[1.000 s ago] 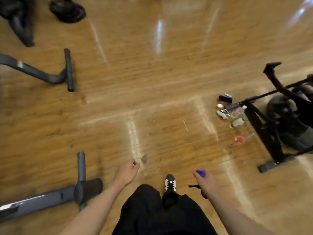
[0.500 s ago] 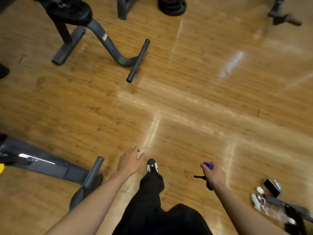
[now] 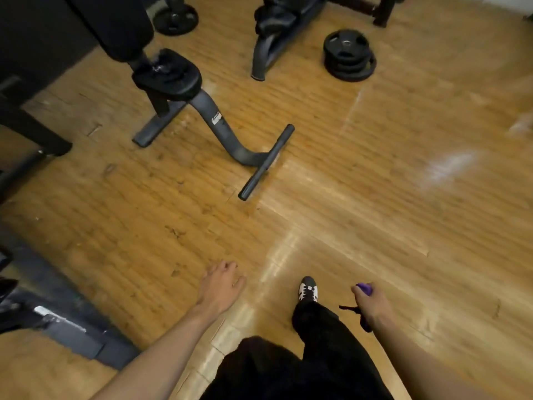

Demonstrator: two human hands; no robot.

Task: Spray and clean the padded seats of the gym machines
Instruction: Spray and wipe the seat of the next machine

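Padded seat (image 3: 170, 77): small, black, on the machine at upper left, well apart from both hands. Larger black back pad (image 3: 121, 24) rises just above and behind it. Seat sits on a curved grey frame (image 3: 219, 122) that runs down to a foot bar (image 3: 266, 161) lying on the wooden floor (image 3: 403, 197).

Right hand (image 3: 372, 303): low in view, right of centre, fingers curled round a spray bottle (image 3: 364, 287). Only its purple top shows, above the thumb. Something dark sticks out on the left under the fingers; too blurred to tell what it is.

Left hand (image 3: 220, 287): hangs over bare floor, fingers loosely bent, holding nothing.

Between the hands: one black-and-white shoe (image 3: 308, 290), toe pointing up-frame, black trouser leg (image 3: 317, 327) behind it.

Elsewhere: stack of black weight plates (image 3: 347, 57) on the floor at upper right. Single plate (image 3: 174, 17) near the top edge, left of centre. Second machine (image 3: 277, 21) at top centre, dark padding on it, details blurred. Grey machine base (image 3: 72, 327) crosses the lower left corner.
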